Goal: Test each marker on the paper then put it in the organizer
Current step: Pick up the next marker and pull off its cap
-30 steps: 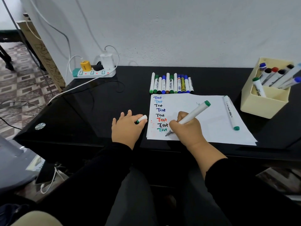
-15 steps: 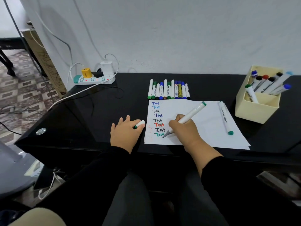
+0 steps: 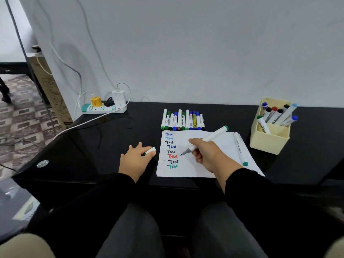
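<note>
On the table (image 3: 111,146), eleven markers (image 3: 182,121) lie in a row above the paper (image 3: 204,164); seven stand in the organizer (image 3: 270,138). Right hand (image 3: 208,152) grips an uncapped marker (image 3: 210,138) over the paper; left hand (image 3: 134,161) holds its cap (image 3: 149,151).

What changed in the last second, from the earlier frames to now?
The right hand has lifted the green marker off the last green "Test" and drawn its tip up beside the red "Test". The left hand still holds the cap beside the paper. The spare marker on the paper, the marker row and the organizer are unchanged.
</note>
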The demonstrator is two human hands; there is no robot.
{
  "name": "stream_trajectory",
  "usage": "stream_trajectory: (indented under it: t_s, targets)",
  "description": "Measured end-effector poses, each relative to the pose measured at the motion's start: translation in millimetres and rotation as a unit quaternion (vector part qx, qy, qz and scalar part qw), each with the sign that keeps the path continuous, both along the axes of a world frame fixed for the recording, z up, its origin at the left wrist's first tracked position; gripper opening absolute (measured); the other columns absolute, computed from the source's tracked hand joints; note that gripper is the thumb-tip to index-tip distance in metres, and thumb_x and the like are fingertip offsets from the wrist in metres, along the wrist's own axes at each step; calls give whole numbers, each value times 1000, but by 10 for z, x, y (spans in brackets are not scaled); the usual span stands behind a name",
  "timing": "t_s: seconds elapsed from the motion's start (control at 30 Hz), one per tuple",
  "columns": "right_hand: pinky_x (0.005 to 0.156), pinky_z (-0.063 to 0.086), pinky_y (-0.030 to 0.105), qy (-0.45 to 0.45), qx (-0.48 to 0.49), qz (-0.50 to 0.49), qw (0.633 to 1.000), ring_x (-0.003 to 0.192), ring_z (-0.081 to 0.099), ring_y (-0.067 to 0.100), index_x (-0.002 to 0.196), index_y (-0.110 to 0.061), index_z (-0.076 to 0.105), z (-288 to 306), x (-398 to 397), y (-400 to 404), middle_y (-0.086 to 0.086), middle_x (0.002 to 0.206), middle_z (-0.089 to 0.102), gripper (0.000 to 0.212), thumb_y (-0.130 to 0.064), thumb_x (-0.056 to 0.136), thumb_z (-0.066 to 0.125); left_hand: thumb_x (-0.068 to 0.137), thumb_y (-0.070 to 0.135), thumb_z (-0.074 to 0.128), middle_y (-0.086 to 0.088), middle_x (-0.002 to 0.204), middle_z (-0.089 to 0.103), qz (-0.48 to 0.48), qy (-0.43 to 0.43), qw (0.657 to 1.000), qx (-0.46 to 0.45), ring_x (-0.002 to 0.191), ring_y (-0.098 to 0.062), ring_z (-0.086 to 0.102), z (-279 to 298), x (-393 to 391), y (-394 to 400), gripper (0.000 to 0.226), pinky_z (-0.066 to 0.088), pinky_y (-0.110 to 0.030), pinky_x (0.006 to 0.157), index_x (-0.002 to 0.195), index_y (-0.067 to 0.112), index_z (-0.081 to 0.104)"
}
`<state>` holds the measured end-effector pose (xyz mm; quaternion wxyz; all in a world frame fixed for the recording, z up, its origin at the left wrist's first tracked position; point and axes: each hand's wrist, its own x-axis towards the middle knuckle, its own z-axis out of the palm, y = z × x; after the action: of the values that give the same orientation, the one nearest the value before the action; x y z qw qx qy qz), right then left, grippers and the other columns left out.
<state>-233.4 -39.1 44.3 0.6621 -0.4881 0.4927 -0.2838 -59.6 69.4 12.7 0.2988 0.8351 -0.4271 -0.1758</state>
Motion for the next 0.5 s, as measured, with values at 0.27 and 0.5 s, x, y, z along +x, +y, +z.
stream_trajectory:
  t_s: [0.27,0.5]
  targets:
    - [38,23,17,-117,-5,-69,991,35,30,6,66,-16,52,347,-154,-48,-4,40,41,27,-23,89,65,87,26,65,23,92,63,-89,168,971,-145,80,15,59,471,-282,46,27,43,-2,68,113,22,67]
    - [44,20,21,-147,-78,-67,984,34,30,9,64,-14,51,597,-202,98,-1,38,42,32,-28,91,61,83,28,70,15,99,70,-107,257,949,-147,90,7,63,610,-408,64,31,44,-3,65,113,21,68]
